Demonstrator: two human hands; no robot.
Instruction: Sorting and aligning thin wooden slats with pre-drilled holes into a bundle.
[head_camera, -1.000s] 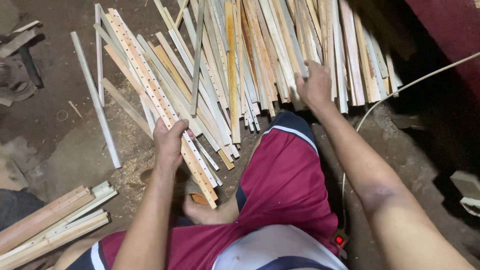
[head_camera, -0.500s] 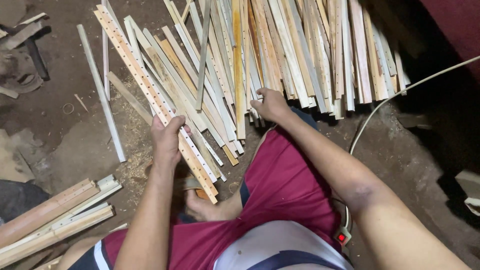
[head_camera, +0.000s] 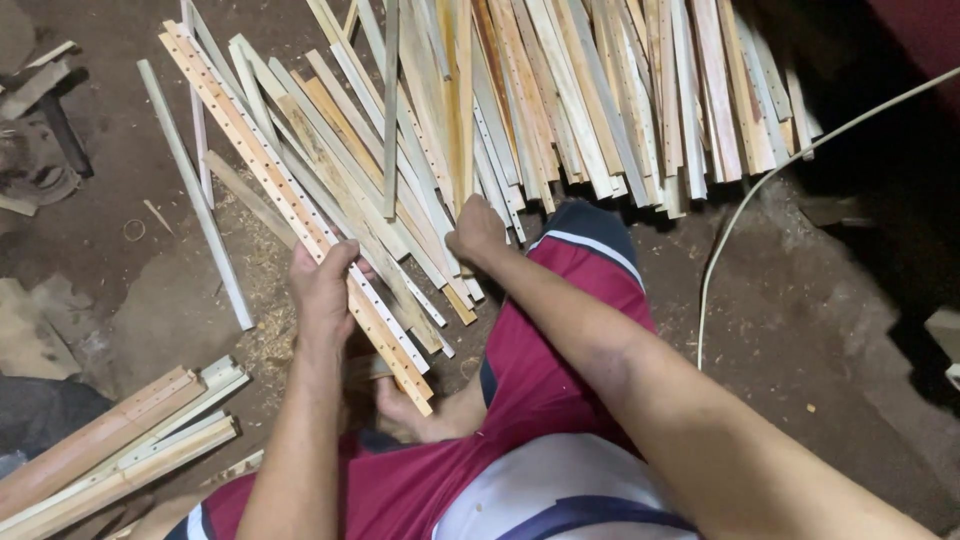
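Observation:
I sit on a dirt floor with a fan of thin wooden slats spread in front of me. My left hand grips a long pale slat with a row of small holes; it runs from the upper left down to my knee. My right hand rests closed on the near ends of the slats in the middle of the pile, close to a yellowish slat. Whether its fingers hold one slat is hidden.
A small bundle of slats lies at the lower left. One loose white slat lies apart on the dirt at left. A pale cable curves across the floor at right. My red shorts fill the foreground.
My right hand has moved from the right side of the pile leftward to the middle slats. My left hand has kept its grip on the holed slat.

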